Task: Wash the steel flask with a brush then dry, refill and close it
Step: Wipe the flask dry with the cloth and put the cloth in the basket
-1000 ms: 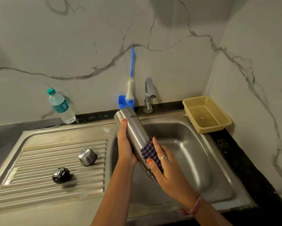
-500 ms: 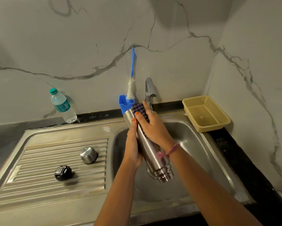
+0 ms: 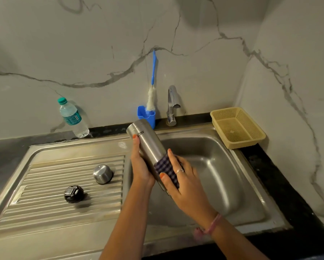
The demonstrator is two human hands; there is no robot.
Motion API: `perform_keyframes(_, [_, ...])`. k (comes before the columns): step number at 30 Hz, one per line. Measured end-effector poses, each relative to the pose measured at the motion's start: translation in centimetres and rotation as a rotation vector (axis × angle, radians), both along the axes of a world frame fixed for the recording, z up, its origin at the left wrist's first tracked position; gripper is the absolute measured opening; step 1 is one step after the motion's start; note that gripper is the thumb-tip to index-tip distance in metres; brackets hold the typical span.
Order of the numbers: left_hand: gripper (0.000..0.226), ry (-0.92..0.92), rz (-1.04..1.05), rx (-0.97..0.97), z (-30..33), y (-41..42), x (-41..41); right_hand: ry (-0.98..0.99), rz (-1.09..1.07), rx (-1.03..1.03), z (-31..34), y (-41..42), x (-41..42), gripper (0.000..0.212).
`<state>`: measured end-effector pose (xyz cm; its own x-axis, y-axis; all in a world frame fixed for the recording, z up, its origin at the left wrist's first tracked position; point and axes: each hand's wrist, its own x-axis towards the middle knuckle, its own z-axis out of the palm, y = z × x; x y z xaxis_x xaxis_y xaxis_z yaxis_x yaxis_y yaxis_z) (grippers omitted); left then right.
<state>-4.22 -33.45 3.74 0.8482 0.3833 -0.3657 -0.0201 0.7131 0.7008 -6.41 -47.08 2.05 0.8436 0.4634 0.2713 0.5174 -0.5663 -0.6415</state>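
The steel flask point(image 3: 148, 141) is held upside down and tilted over the sink basin point(image 3: 219, 171), its base pointing up and away. My left hand point(image 3: 140, 166) grips its left side. My right hand point(image 3: 183, 181) presses a dark checked cloth point(image 3: 166, 167) around the flask's lower part; the mouth end is hidden behind that hand. The steel cup lid point(image 3: 102, 173) and the black stopper point(image 3: 73, 193) lie on the ribbed drainboard point(image 3: 45, 194). The blue-handled bottle brush point(image 3: 151, 94) stands in a blue holder point(image 3: 146, 115) against the wall.
A plastic water bottle point(image 3: 73, 119) leans on the wall at the back left. The tap point(image 3: 172, 104) rises behind the basin. A yellow mesh basket point(image 3: 238, 127) sits on the black counter at the back right. Marble walls close the corner.
My right hand with the cloth slid from the flask's lower end up to its base half a second ago, and has now come back down to the lower part. The left hand kept its grip.
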Motion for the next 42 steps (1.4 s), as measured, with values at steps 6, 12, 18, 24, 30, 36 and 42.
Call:
perform_keyframes(6, [0.060, -0.057, -0.204, 0.058, -0.6, -2.5, -1.0, 0.163, -0.031, 0.200, 4.2, 3.2, 7.7, 0.065])
perform_keyframes(12, [0.064, -0.039, -0.147, 0.070, -0.1, -3.0, -0.5, 0.240, 0.071, 0.154, 5.3, 4.5, 9.1, 0.063])
perform_keyframes(18, [0.082, 0.004, 0.081, 0.047, -0.6, 0.4, 0.0, 0.102, 0.068, 0.091, 0.2, -0.3, 0.2, 0.065])
perform_keyframes(24, [0.073, 0.052, 0.001, 0.006, -0.5, -0.6, -0.5, 0.236, 0.071, 0.127, 1.2, 0.7, 2.8, 0.064])
perform_keyframes(30, [0.071, -0.008, -0.138, 0.126, -0.1, -2.8, -0.3, 0.431, 0.088, 0.279, 6.7, 4.6, 9.2, 0.060])
perform_keyframes(36, [0.058, -0.077, -0.043, 0.148, -1.4, -1.9, 0.0, 0.265, 0.082, 0.151, 4.7, 3.7, 8.2, 0.066])
perform_keyframes(42, [0.068, 0.045, 0.088, -0.031, -1.4, -0.3, -0.1, 0.209, 0.053, 0.099, -0.7, -1.2, 0.9, 0.064])
